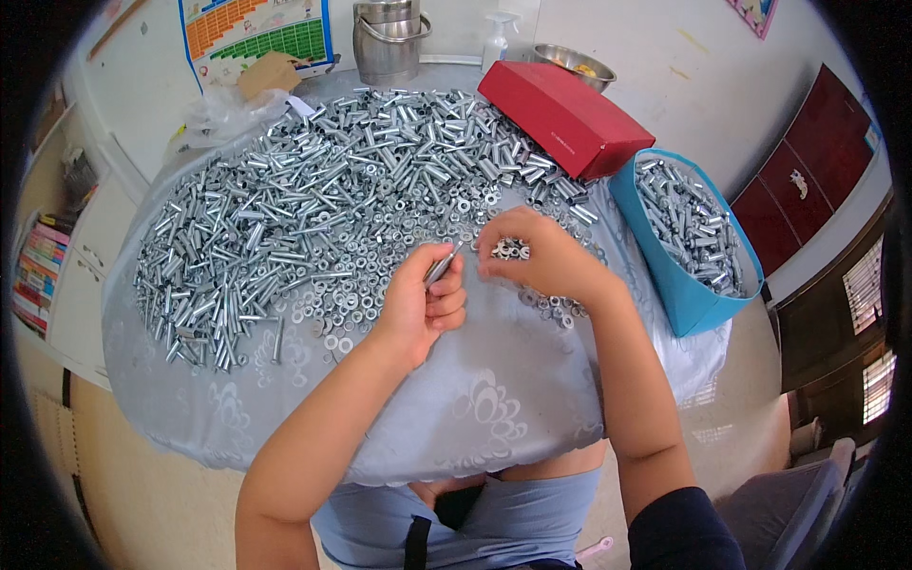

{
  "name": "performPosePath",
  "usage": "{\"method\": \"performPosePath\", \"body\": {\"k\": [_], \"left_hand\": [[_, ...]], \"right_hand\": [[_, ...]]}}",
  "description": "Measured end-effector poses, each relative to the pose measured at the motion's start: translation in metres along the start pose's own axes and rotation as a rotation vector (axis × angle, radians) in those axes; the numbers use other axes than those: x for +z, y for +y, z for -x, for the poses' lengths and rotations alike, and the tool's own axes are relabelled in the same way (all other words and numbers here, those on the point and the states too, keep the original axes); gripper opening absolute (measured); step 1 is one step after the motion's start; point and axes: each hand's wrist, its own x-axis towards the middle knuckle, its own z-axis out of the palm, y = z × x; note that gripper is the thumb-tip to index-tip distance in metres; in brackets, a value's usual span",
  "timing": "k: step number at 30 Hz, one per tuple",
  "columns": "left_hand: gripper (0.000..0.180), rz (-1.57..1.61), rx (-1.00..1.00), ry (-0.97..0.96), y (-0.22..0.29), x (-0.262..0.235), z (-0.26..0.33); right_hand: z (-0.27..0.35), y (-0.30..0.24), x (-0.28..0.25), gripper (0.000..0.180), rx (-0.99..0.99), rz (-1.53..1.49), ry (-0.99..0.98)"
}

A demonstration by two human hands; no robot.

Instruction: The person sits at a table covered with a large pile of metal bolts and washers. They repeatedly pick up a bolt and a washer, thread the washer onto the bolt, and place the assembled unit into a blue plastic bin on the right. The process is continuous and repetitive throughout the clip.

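My left hand (pixel 423 299) is closed around a silver metal bolt (pixel 441 270), whose narrow end points up and to the right between thumb and fingers. Just right of it, my right hand (pixel 541 252) curls with thumb and index finger brought together in a ring. Anything between those fingertips is too small to make out. Through the ring, several nuts and washers (pixel 511 249) show on the table. More loose nuts and washers (pixel 356 290) spread around both hands. Behind them lies a wide heap of bolts and metal sleeves (pixel 285 195).
A grey patterned cloth covers the table (pixel 456 418). At right stands a blue bin (pixel 679 285) holding metal bolt assemblies, near a red box (pixel 570 119). A metal pail (pixel 388 52), spray bottle (pixel 498 40), steel bowl (pixel 598 78) and plastic bag (pixel 223 116) sit at the back.
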Motion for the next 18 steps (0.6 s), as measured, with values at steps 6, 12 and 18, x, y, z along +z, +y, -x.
{"method": "performPosePath", "body": {"k": [6, 12, 18], "left_hand": [[0.022, -0.018, -0.013, 0.043, -0.004, 0.008, 0.002], [0.022, -0.051, -0.016, 0.021, -0.004, 0.004, 0.000], [0.023, -0.143, 0.025, 0.014, -0.001, 0.008, 0.005]], "right_hand": [[-0.003, -0.024, -0.002, 0.011, 0.201, -0.828, 0.086], [-0.007, -0.027, 0.005, 0.011, 0.225, -0.816, 0.095], [-0.006, -0.026, -0.001, 0.012, 0.308, -0.820, 0.069]]}}
